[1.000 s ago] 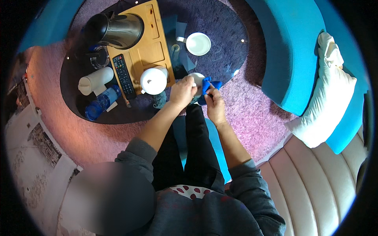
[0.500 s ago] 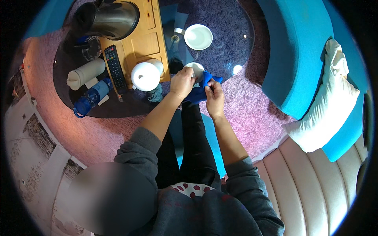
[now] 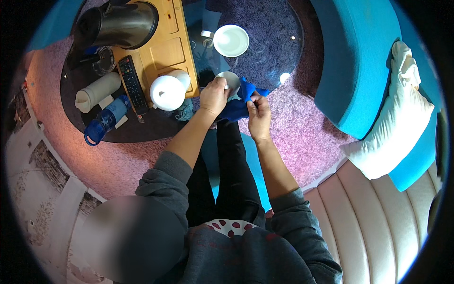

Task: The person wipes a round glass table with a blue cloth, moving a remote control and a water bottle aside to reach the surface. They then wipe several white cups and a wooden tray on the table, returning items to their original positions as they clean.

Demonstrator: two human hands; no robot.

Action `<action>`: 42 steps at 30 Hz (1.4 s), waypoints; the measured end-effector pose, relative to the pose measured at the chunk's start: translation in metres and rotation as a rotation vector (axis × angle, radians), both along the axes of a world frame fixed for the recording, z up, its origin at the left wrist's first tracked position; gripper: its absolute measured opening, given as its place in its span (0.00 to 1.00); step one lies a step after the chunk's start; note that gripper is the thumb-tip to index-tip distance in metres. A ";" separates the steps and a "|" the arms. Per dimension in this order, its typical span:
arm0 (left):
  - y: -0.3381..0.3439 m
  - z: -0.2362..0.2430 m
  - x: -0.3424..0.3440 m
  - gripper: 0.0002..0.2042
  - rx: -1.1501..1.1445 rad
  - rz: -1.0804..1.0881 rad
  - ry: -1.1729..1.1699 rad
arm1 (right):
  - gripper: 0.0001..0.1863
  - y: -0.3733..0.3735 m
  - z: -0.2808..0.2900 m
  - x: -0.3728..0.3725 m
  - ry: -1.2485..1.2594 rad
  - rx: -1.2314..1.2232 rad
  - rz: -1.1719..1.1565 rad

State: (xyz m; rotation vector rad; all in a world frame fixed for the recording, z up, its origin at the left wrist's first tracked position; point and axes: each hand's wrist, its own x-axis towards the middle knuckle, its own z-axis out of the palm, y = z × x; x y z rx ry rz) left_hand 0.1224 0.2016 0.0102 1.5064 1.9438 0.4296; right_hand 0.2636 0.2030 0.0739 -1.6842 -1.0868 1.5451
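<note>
My left hand (image 3: pixel 214 98) is closed on a white cup (image 3: pixel 230 80), which it holds up over the near edge of the dark glass table. A blue cloth (image 3: pixel 236 108) bunches against the right side of the cup and hangs below it. My right hand (image 3: pixel 259 113) pinches this cloth between thumb and fingers. Beyond the cup, a larger white mug (image 3: pixel 231 41) stands on the glass, its handle to the left. To the left of my left hand is a white teapot (image 3: pixel 168 93), seen from above.
A wooden tray (image 3: pixel 166 49) carries a steel kettle (image 3: pixel 127 24). Beside it lie a black remote control (image 3: pixel 133 84), a blue water bottle (image 3: pixel 106 120), a pale cylindrical flask (image 3: pixel 98 91) and a glass ashtray (image 3: pixel 104 60). A curved blue sofa (image 3: pixel 362 66) with a white pillow (image 3: pixel 388 118) stands at the right.
The cup in my left hand has tipped so that more of its inside shows. My right hand and the cloth have shifted slightly. The table's things appear a little further left.
</note>
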 end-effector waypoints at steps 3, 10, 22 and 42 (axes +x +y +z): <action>0.004 0.008 0.001 0.13 -0.052 0.000 0.008 | 0.04 0.003 0.001 -0.004 -0.004 0.026 0.008; 0.038 0.065 -0.007 0.16 0.190 0.044 -0.065 | 0.04 0.019 0.012 -0.010 -0.064 0.066 0.020; 0.132 0.090 -0.035 0.47 -0.037 -0.367 0.358 | 0.02 0.029 0.018 -0.009 0.092 0.040 -0.068; 0.048 0.211 -0.029 0.40 0.341 -0.172 -0.245 | 0.11 0.069 0.123 -0.027 0.005 0.577 0.126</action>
